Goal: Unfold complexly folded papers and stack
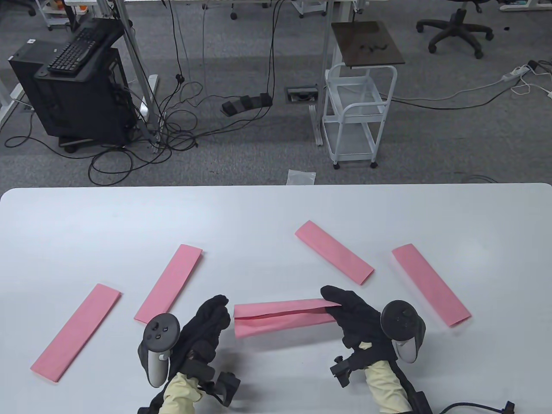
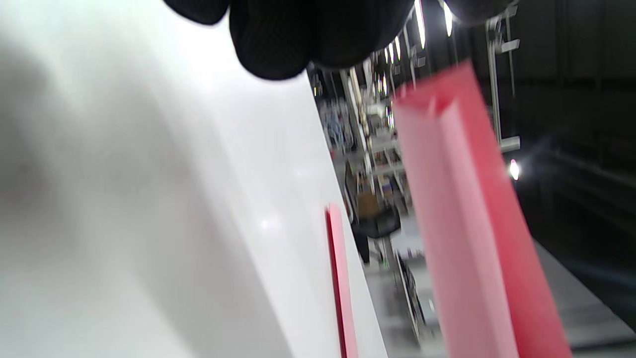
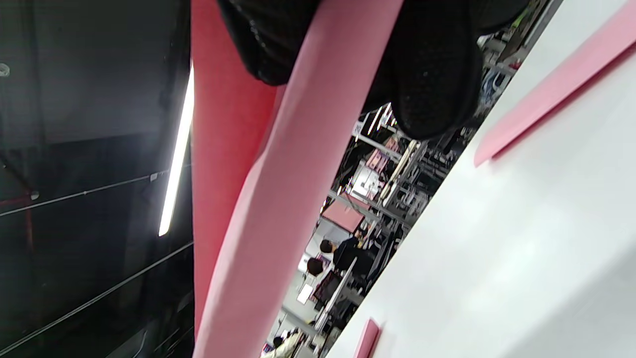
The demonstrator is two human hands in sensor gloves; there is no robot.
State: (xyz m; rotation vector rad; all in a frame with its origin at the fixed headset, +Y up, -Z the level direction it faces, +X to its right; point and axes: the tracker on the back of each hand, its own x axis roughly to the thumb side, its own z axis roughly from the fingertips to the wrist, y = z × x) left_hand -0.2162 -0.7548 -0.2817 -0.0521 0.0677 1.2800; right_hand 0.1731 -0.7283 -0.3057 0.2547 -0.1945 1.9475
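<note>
Pink folded paper [image 1: 282, 318] lifted, partly opened, four folded pink strips [image 1: 169, 283] flat on table.

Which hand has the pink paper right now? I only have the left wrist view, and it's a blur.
Observer: The right hand grips the right end of the partly opened paper, lifted off the table.
Operator: And my left?
Observer: The left hand is at the paper's left end. I cannot tell whether it touches it.
Operator: How many are still folded?
Observer: Four folded strips lie flat, two on each side of the hands.
</note>
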